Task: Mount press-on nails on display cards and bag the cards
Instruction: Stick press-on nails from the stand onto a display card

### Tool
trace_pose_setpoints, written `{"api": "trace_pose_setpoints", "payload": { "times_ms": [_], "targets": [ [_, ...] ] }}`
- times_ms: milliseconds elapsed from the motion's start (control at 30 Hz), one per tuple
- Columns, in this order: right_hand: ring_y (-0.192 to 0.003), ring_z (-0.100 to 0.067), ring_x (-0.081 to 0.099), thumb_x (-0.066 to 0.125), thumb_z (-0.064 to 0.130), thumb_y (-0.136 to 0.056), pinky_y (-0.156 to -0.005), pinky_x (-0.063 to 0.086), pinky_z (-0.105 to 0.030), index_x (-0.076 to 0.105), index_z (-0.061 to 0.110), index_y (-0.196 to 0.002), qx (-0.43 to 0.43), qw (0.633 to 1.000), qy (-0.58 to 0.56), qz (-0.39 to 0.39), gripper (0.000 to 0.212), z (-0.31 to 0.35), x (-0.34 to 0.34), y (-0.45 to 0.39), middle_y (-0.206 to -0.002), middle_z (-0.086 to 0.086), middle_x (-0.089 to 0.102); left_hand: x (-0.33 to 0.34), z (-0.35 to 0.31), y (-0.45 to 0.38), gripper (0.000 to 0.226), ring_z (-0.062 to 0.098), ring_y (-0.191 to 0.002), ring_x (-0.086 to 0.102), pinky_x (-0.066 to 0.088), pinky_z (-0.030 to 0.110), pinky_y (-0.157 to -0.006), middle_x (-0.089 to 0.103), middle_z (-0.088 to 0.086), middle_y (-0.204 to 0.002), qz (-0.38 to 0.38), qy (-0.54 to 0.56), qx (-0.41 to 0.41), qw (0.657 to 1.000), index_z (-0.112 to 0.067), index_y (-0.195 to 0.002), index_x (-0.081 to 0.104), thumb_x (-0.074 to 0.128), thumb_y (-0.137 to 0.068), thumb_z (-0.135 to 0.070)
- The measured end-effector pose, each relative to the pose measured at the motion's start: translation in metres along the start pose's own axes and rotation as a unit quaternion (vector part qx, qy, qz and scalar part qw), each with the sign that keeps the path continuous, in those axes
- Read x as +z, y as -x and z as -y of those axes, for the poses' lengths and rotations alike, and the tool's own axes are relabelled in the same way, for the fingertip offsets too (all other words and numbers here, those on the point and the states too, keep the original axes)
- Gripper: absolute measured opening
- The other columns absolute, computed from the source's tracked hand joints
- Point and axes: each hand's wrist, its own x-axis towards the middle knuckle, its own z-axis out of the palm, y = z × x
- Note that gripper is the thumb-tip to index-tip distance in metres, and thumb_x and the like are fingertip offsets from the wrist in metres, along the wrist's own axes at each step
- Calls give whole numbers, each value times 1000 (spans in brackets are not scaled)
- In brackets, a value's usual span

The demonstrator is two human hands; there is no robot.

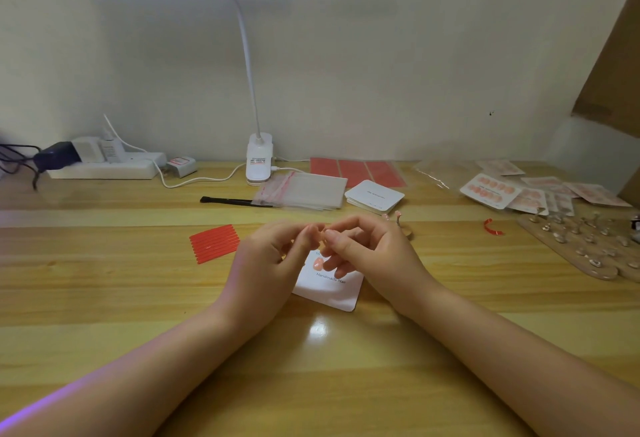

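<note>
A white display card [332,289] printed "Handmade Nail" lies on the wooden table under my hands, with one pink press-on nail [317,264] stuck near its upper left. My left hand [273,256] and my right hand [367,246] meet fingertip to fingertip just above the card. Their fingers are curled and pinch something small between them; it is too hidden to name, possibly a press-on nail. A sheet of red adhesive strips [214,243] lies to the left of my left hand.
Behind the card lie clear zip bags [304,190], a stack of blank cards [374,196], red adhesive sheets [356,171], a black tool [235,200] and a clip lamp [259,159]. Finished bagged cards [519,190] and a wooden nail-stand board [585,246] sit right. A power strip [104,166] is back left.
</note>
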Motion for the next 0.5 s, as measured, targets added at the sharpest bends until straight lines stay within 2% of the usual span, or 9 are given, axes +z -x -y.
{"api": "trace_pose_setpoints", "payload": {
  "times_ms": [100, 267, 400, 500],
  "targets": [
    [-72, -29, 71, 72, 27, -83, -60, 53, -28, 68, 8, -94, 7, 1000, -19, 16, 21, 0, 0, 1, -80, -13, 72, -1, -1, -1, 17, 5, -69, 61, 50, 32, -63, 69, -20, -83, 2, 3, 6, 1000, -46, -94, 66, 54, -92, -35],
    [-71, -27, 70, 73, 31, -78, -60, 53, -28, 65, 1, -93, 12, 999, -23, 27, 35, 2, 0, 1, -80, -17, 71, -1, -2, 1, 18, 10, -72, 62, 52, 37, -64, 72, -14, -83, 10, 4, 5, 1000, -34, -97, 73, 54, -93, -34],
    [-69, -28, 69, 69, 20, -83, -60, 54, -28, 64, -5, -94, 14, 999, -29, 37, 28, 4, -3, 0, -83, -27, 68, -1, -4, 1, 17, 7, -67, 60, 50, 28, -63, 69, -12, -76, 3, 21, -26, 999, -23, -94, 74, 58, -94, -24],
    [-68, -28, 67, 66, 9, -88, -60, 54, -30, 65, -3, -91, 15, 998, -33, 43, 13, 5, -4, 0, -84, -32, 66, 0, -9, 1, 21, 1, -64, 60, 45, 12, -60, 67, -18, -71, 4, 46, -56, 997, -29, -87, 70, 57, -94, -15]
  ]
}}
